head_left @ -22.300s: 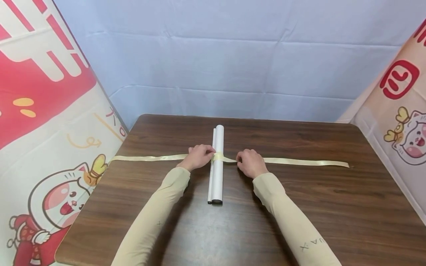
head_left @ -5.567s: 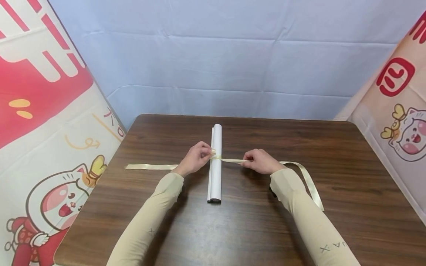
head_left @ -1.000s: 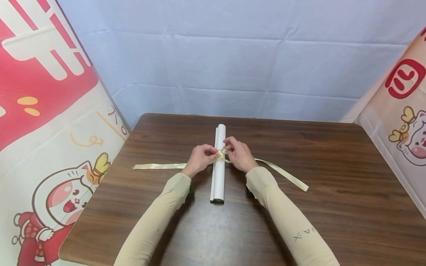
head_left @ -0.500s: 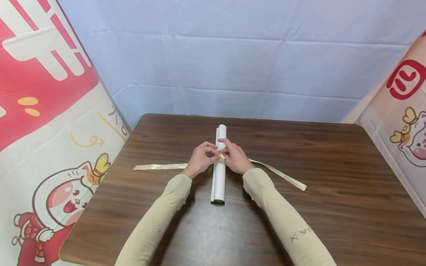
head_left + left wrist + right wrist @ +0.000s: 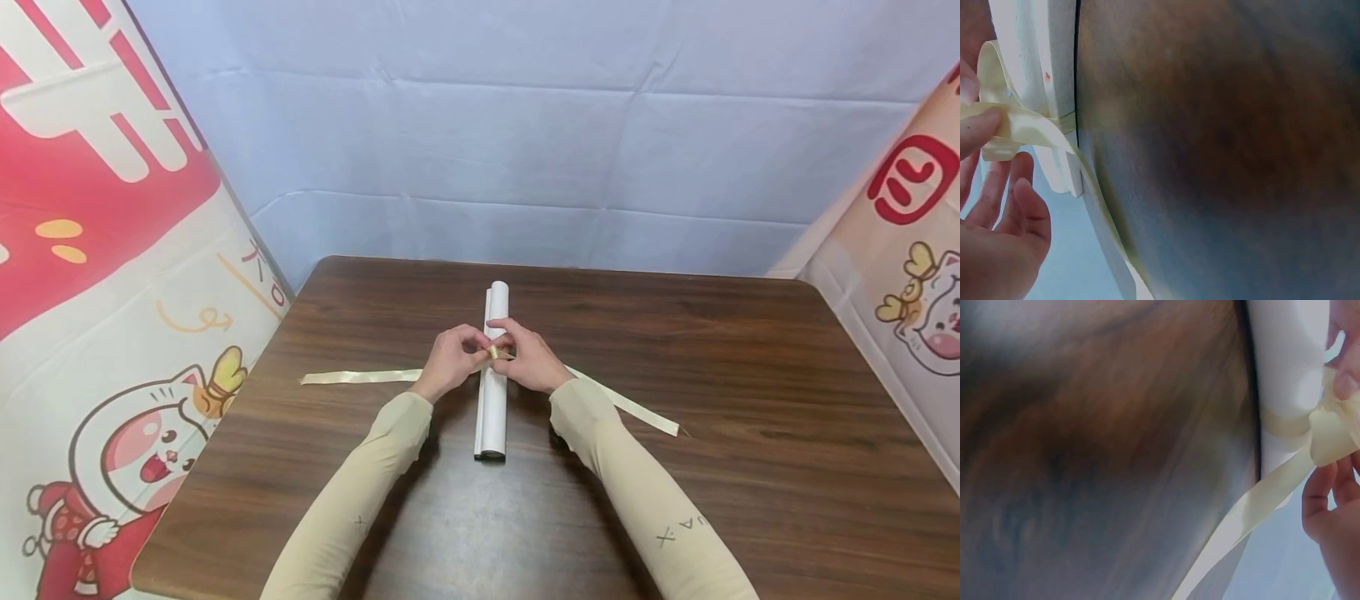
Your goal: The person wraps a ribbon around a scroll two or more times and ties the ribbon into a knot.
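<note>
A white scroll [image 5: 492, 417], rolled up, lies lengthwise on the table, its near end towards me. Round its middle goes a pale yellow satin ribbon [image 5: 363, 377], with one tail stretched left and the other slanting right. Over the scroll, my left hand [image 5: 452, 360] pinches a folded part of the ribbon between thumb and fingers. From the other side my right hand [image 5: 534, 358] pinches the ribbon too, its fingertips close to the left ones. A ribbon loop [image 5: 991, 69] stands up beside the scroll in the left wrist view. Fingers hide part of the crossing.
The brown wood-grain table [image 5: 750, 500] has rounded far corners. A pale blue cloth [image 5: 495, 150] hangs behind it. Printed cartoon panels stand at the left [image 5: 112, 375] and right [image 5: 930, 250].
Over twenty seconds ago the ribbon lay flatter with longer tails; now it is looped above the scroll. In the last second my right hand has shifted slightly left, and the hands have met at the loop.
</note>
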### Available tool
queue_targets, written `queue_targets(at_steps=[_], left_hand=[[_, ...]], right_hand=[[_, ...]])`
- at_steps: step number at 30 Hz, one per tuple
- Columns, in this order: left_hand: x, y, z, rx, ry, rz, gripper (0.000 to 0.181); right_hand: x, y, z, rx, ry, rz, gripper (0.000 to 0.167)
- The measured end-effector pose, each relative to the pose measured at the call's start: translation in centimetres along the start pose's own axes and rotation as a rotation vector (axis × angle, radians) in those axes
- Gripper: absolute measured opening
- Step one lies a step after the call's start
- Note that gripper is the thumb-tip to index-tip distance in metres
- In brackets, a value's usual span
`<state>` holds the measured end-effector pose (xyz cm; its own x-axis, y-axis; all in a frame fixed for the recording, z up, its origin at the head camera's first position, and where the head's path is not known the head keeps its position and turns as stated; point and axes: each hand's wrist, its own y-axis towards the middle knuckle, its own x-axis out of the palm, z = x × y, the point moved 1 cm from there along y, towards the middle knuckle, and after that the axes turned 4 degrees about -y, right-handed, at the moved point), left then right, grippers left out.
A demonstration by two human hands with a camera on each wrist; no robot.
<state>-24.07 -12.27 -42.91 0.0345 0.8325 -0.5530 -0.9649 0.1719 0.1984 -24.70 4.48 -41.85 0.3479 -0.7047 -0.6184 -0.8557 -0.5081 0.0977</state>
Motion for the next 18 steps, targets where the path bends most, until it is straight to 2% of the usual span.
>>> queue_targets(at_steps=[3, 6, 10, 13, 18], left_hand=[[0.1, 0.0, 0.1, 0.019, 0.036, 0.001, 0.004], [0.1, -0.1, 0.1, 0.027, 0.074, -0.006, 0.006], [-0.1, -0.1, 0.1, 0.011, 0.135, -0.041, 0.009], [-0.4, -0.1, 0.2, 0.018, 0.242, -0.094, 0.012], [-1.0, -0.2, 0.5, 0.104, 0.495, -0.164, 0.016]], right_hand=[[0.0, 0.0, 0.2, 0.012, -0.022, 0.028, 0.049], [0.1, 0.1, 0.5, 0.006, -0.071, 0.077, 0.03], [0.2, 0.2, 0.7, -0.01, -0.128, 0.124, 0.013], [0.1, 0.3, 0.6, -0.015, -0.139, 0.125, 0.011], [0.0, 0.3, 0.4, -0.001, -0.173, 0.118, 0.012]])
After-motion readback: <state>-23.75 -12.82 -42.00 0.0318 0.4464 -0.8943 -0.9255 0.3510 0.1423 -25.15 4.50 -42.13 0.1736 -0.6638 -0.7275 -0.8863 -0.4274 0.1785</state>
